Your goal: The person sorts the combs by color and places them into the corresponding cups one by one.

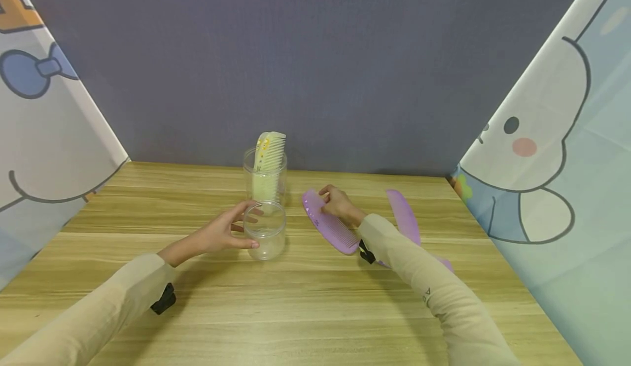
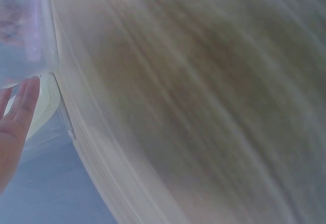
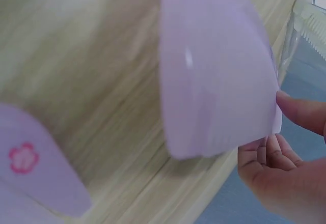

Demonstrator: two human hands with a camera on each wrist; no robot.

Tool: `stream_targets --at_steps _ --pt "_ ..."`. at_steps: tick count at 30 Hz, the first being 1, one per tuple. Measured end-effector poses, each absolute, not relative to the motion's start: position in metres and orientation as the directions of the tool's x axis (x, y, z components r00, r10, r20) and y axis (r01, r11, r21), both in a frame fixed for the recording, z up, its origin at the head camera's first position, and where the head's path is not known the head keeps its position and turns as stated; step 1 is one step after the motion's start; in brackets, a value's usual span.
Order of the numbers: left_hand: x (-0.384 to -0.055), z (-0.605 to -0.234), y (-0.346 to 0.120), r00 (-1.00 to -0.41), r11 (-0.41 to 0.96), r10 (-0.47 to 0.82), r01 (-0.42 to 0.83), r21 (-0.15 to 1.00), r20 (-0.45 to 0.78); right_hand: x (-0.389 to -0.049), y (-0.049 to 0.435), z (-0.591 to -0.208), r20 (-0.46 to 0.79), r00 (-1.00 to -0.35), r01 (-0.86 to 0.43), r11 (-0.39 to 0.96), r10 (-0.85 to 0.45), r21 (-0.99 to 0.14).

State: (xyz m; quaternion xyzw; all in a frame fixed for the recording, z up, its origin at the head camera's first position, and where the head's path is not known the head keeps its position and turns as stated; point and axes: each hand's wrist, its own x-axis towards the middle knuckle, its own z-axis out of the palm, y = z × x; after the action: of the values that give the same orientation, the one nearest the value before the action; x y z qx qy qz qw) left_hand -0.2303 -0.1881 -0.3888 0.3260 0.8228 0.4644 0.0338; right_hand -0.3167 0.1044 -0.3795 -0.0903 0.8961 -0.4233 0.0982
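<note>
My left hand (image 1: 224,230) holds the side of a short clear plastic jar (image 1: 268,245) on the table, thumb in front and fingers behind; in the left wrist view its fingers (image 2: 23,104) reach the jar's wall. With thumb and fingers, my right hand (image 1: 337,202) pinches a purple comb (image 1: 327,226) at its teeth side, just right of the jar. In the right wrist view the comb (image 3: 214,76) is raised off the wood. A second clear jar (image 1: 248,182) stands behind the first, with pale yellow-green combs (image 1: 270,155) upright in it.
More purple combs lie on the right, one (image 1: 406,218) beyond the right forearm, another (image 1: 446,263) partly hidden under the sleeve. The wooden table (image 1: 276,311) ends at a dark grey panel (image 1: 345,70). Cartoon-printed sheets (image 1: 537,212) flank both sides.
</note>
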Motion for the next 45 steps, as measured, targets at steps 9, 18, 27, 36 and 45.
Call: stream_targets --at_steps 9,18,27,36,45 --pt "-0.229 -0.389 -0.188 -0.790 0.349 0.561 0.496 0.795 0.246 -0.316 0.106 -0.373 -0.080 -0.964 -0.101 0.630 -0.253 -0.770" --pt "-0.229 -0.390 -0.188 -0.788 0.342 0.564 0.497 0.797 0.249 -0.312 0.107 -0.365 -0.049 -0.958 -0.142 0.621 -0.281 -0.770" --pt "-0.230 -0.390 -0.189 -0.781 0.340 0.570 0.505 0.794 0.253 -0.315 0.111 -0.357 -0.040 -0.955 -0.150 0.594 -0.295 -0.791" --pt "-0.231 -0.389 -0.189 -0.780 0.341 0.570 0.509 0.790 0.257 -0.315 0.109 -0.345 0.000 -0.969 -0.153 0.595 -0.249 -0.789" --pt "-0.230 -0.390 -0.189 -0.780 0.339 0.570 0.510 0.790 0.259 -0.319 0.107 -0.337 0.054 -0.980 -0.141 0.474 -0.192 -0.869"
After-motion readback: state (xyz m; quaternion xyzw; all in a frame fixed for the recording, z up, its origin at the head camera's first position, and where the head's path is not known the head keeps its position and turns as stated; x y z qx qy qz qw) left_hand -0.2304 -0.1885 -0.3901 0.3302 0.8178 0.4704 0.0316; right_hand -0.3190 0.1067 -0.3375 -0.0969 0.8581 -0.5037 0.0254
